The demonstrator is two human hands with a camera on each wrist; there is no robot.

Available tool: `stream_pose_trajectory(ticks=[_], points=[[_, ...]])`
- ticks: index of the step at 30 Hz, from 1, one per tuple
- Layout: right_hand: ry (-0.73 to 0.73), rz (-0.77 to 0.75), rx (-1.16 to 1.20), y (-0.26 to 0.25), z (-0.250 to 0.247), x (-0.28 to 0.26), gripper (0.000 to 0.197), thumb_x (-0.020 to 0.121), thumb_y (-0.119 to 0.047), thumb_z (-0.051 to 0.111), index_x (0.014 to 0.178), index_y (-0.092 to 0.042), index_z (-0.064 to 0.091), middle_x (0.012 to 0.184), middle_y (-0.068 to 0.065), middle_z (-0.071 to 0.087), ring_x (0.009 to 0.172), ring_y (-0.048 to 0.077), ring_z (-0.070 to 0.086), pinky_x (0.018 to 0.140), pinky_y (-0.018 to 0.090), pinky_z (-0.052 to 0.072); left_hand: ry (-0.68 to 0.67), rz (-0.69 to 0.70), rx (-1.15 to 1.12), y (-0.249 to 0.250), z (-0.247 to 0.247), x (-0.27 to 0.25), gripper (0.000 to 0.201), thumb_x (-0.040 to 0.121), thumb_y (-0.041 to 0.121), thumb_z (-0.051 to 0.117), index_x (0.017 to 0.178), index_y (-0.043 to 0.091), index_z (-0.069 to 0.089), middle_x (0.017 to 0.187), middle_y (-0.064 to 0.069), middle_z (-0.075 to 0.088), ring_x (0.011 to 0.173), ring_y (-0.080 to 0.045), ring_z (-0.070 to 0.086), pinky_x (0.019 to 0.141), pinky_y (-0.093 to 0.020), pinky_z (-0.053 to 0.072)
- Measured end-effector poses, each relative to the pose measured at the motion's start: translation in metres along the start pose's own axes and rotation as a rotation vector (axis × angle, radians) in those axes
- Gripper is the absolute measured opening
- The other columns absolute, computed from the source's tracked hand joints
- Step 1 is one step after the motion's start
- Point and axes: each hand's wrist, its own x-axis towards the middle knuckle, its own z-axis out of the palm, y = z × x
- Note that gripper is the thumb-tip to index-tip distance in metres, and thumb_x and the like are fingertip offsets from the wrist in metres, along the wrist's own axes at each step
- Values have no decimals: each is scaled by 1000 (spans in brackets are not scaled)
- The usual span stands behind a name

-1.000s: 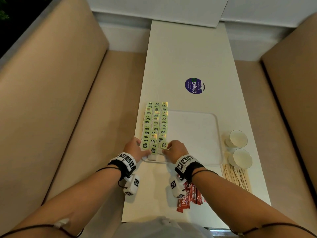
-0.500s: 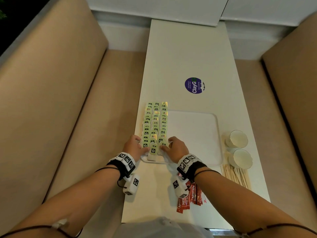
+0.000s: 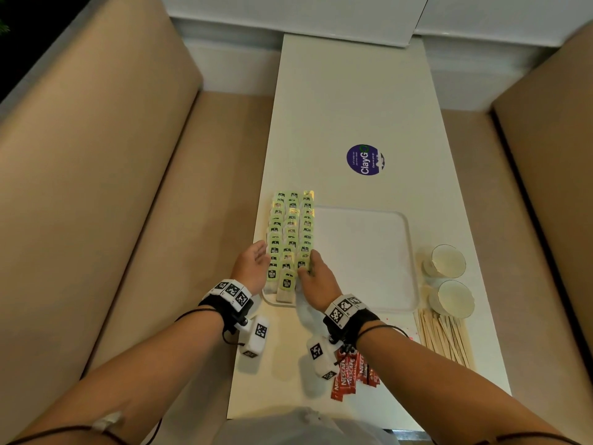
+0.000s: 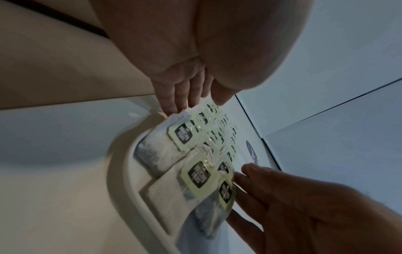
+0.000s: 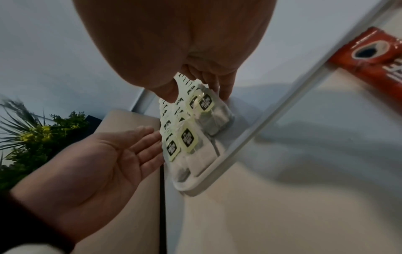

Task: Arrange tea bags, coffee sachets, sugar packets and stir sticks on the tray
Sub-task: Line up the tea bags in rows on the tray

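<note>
Tea bags with green tags lie in three overlapping rows on the left part of the white tray. My left hand stands at the rows' left side with straight fingers touching the outer row. My right hand is at the rows' right side, its straight fingers against the near bags and its thumb over them. Neither hand grips anything. Red coffee sachets lie under my right wrist. Wooden stir sticks lie right of the tray.
Two small white cups stand right of the tray, beyond the sticks. A round purple sticker marks the narrow table farther back. Padded benches flank the table on both sides. The tray's rim sits near the table's left edge.
Both hands have slid forward from the tray's near edge along the sides of the tea bag rows. The left hand's fingers have straightened.
</note>
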Motion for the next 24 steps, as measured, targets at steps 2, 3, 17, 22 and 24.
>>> stream_pose_trajectory(ticks=[2,3,17,22,24], points=[[23,3,1,1,-5,4,22,100,-22,48,121,-25,45,119,-4,65,104,19,65,94,45,54,-2,-2,-1,0,0,2,50,103,6,48,151,4,37,154,-10,44,140,-18,44,111,-23,34],[30,4,-1,0,-8,5,21,99,-22,49,120,-25,45,119,-4,65,104,20,65,94,46,53,-2,-4,-1,0,0,2,50,103,7,48,151,5,37,154,-10,44,140,-18,44,111,-23,34],[-25,-18,70,-9,-23,33,40,94,-31,61,132,-27,50,124,-10,66,108,9,65,95,38,54,1,-25,-21,13,-2,21,50,101,4,50,150,5,40,152,-9,47,138,-18,46,113,-27,37],[-67,-30,89,-16,-26,40,43,96,-25,62,137,-25,48,125,-11,66,105,3,64,84,19,49,5,-31,-3,20,-5,30,51,101,5,51,150,7,40,152,-7,47,138,-18,46,113,-28,36],[-61,-34,73,-14,-24,42,44,95,-27,64,136,-27,49,125,-10,67,109,8,65,92,27,52,7,-36,-7,22,-6,33,51,100,6,51,150,8,41,151,-6,48,138,-17,47,115,-31,36]])
